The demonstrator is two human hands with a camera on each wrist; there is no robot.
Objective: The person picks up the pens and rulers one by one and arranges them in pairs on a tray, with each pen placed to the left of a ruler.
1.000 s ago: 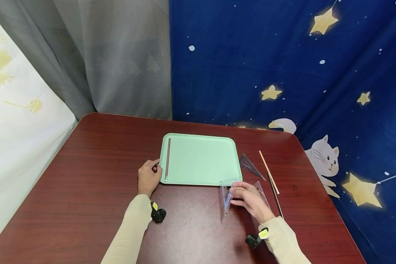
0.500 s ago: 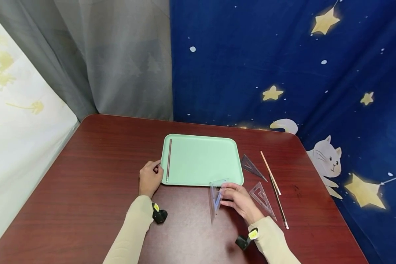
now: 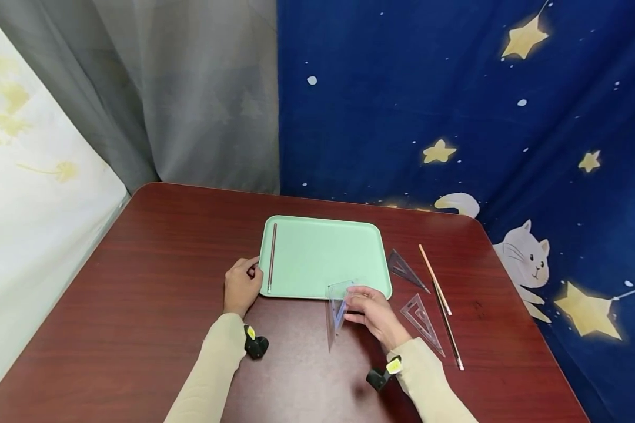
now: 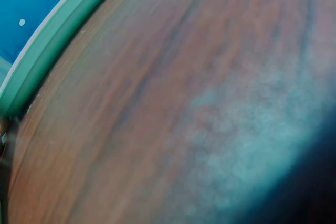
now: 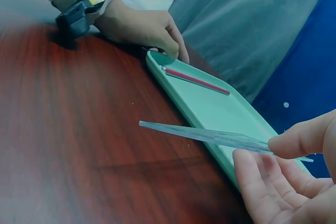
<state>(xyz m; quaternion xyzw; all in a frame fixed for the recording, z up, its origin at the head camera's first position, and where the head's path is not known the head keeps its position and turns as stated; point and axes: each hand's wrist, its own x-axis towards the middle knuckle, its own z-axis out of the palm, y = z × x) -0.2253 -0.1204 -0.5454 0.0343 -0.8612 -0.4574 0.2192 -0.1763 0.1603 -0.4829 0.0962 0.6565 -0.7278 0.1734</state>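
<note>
Held set square: a clear set square is hovering over the near rim of the tray, right of the middle, and in the right wrist view it is showing almost edge-on; whether it is touching the rim cannot be told
Right hand: the right hand is pinching that set square, the thumb pressing from above and the fingers supporting from below
Tray: the pale green tray is lying flat on the bench
Left hand: the left hand is resting at the left rim of the tray, thumb and index finger touching it; whether it is gripping cannot be told
Red pencil: a red pencil is lying inside the tray along its left side
Right of the tray: a dark set square is lying just beside the rim, and a second clear set square is lying nearer the person
Farther right: a tan stick and a dark pencil with a pale tip are lying close together, slanting
Behind: grey and blue starry curtains are hanging beyond the bench
</note>
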